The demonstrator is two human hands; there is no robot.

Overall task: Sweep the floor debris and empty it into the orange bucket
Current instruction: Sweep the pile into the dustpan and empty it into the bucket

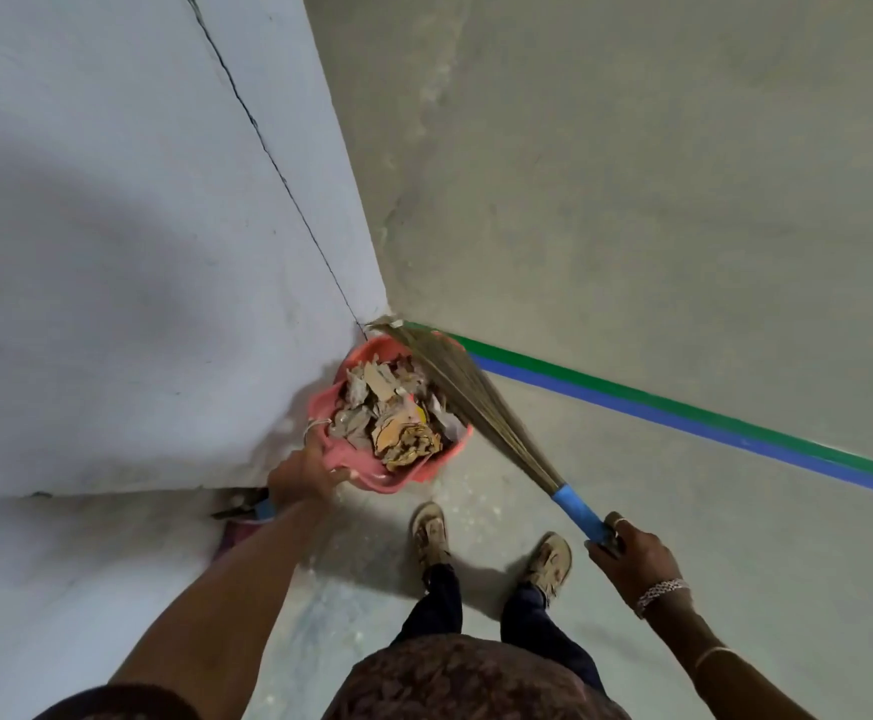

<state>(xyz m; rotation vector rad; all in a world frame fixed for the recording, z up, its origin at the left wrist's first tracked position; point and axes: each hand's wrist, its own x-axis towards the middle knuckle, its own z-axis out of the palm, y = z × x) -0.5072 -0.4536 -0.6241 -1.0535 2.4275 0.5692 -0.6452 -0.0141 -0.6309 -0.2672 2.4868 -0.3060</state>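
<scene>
The orange bucket (464, 440) stands on the floor at the corner of a white wall, filled with dry leaves and paper scraps (392, 415). My left hand (305, 472) grips a pink dustpan (372, 474), which rests tilted against the bucket's near-left rim. My right hand (631, 552) holds the blue handle (577, 506) of a grass broom. The broom's bristles (463, 389) lie across the bucket's right rim, with their tips reaching the wall corner.
The white wall (138, 252) fills the left side. Green and blue floor lines (683, 407) run to the right from behind the bucket. My sandalled feet (431, 532) stand just before the bucket on dusty concrete. A small blue-handled object (262, 506) lies at the wall's base.
</scene>
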